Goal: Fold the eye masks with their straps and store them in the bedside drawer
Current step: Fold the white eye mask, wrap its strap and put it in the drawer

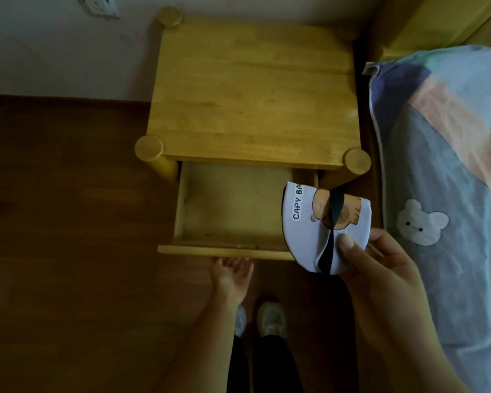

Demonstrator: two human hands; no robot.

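One eye mask (304, 222), one drawer (182, 211), two hands, two shoes.

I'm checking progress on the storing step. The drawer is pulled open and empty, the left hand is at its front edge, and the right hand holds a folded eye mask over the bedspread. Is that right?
Not quite. In the head view the right hand holds the folded eye mask over the right end of the open drawer, not over the bedspread, which lies further right. The rest stands: the drawer is empty and the left hand is at its front edge.

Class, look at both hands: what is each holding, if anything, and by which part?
The right hand pinches the folded eye mask at its lower edge, thumb beside the black strap. The left hand holds nothing.
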